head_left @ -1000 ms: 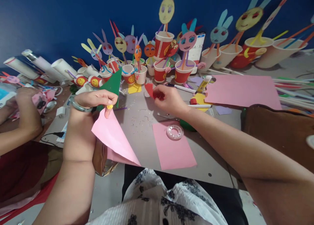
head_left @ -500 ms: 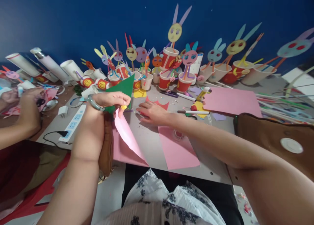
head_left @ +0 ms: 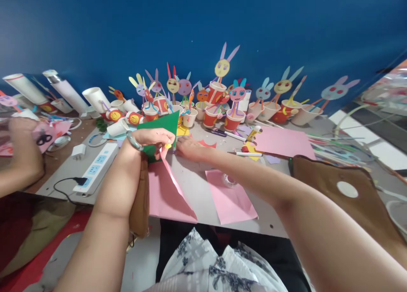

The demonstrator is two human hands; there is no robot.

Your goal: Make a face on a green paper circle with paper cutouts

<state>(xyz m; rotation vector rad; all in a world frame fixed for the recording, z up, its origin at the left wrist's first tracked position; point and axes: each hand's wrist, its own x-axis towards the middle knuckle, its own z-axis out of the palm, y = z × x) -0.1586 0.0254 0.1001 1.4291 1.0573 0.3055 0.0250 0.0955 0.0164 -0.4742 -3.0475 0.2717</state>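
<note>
My left hand [head_left: 160, 140], with a bangle at its wrist, pinches the top of a folded pink sheet of paper [head_left: 173, 198] and a small yellow piece [head_left: 168, 146]. The rest of the sheet hangs down and lies on the table. Behind that hand stands a green sheet [head_left: 159, 124]. My right hand [head_left: 189, 148] is low over the tabletop, just right of the left hand, its fingers reaching down with nothing seen in them; the tips are partly hidden. Beside it lies a red jagged paper scrap [head_left: 206, 144]. Nearer me is another pink sheet [head_left: 233, 203] with a tape roll [head_left: 229, 180] on it.
Paper cups [head_left: 233, 120] holding rabbit-faced figures line the blue wall. Markers [head_left: 244, 154], a large pink sheet [head_left: 282, 141] and a brown bag [head_left: 330, 177] lie to the right. A power strip [head_left: 97, 167] is at left, near another person's arm [head_left: 25, 156].
My right hand has moved left, off the red scrap and close to my left hand. The left hand keeps its pinch on the pink sheet. The view has tilted up.
</note>
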